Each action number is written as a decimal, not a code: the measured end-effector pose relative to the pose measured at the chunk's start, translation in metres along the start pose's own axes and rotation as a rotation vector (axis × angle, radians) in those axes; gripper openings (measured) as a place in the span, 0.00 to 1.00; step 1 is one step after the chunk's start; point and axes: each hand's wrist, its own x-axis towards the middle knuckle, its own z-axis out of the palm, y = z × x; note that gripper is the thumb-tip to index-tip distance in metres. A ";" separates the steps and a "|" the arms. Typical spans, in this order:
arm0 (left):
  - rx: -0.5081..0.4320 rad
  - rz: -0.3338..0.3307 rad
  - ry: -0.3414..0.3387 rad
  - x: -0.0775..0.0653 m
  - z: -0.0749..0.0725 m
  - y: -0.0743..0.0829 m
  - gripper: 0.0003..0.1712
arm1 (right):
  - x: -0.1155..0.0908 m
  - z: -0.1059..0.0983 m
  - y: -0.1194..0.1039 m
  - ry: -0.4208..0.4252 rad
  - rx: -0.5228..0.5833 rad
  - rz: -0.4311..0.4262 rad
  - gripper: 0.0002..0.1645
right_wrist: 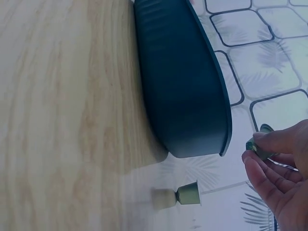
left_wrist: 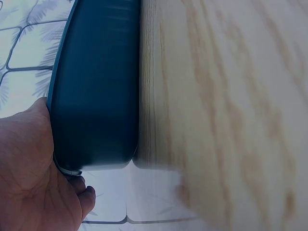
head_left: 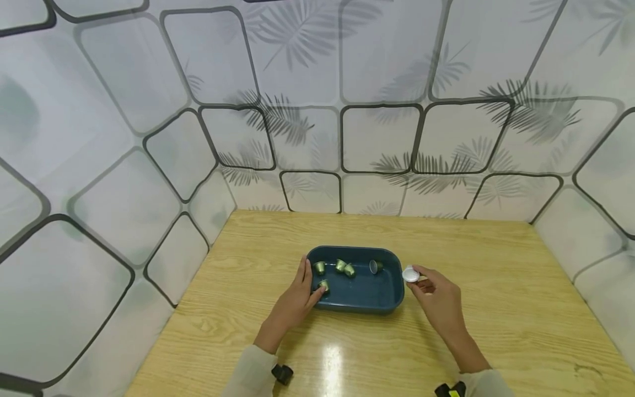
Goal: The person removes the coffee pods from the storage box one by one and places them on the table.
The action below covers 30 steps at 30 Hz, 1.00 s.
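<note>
1. Step in hand, as judged: handling of single capsules at the right end of the teal tray (head_left: 367, 292); direction of transfer, into or out of it, uncertain.
2. Pinched between thumb and fingers of the right hand (head_left: 439, 300): one green coffee capsule (head_left: 410, 274), just outside the tray's right rim, silvery lid exposed.
3. Wrapped about the tray's left end, thumb over the rim: the left hand (head_left: 294, 300), apparently steadying.
4. Called for next, probably: light finger pressure and clearance from the tray's right rim.
5. Counted: one tray; seven capsules in view. Inside the tray, four left-half capsules (head_left: 319, 268) and one right-half capsule (head_left: 375, 267); held, one; on the tabletop (head_left: 496, 286) right of the tray, one standing capsule (right_wrist: 188, 193), narrow end down.
</note>
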 end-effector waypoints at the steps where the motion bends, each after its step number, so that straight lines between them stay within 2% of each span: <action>1: 0.001 0.001 0.001 0.000 0.000 0.000 0.49 | -0.001 -0.001 0.001 0.000 0.001 0.005 0.27; 21: 0.020 -0.002 0.007 0.001 -0.003 0.001 0.49 | 0.002 -0.017 0.020 0.037 0.021 0.098 0.24; 30: 0.019 -0.007 0.002 0.001 -0.001 0.002 0.49 | 0.001 -0.021 0.028 0.013 0.001 0.107 0.23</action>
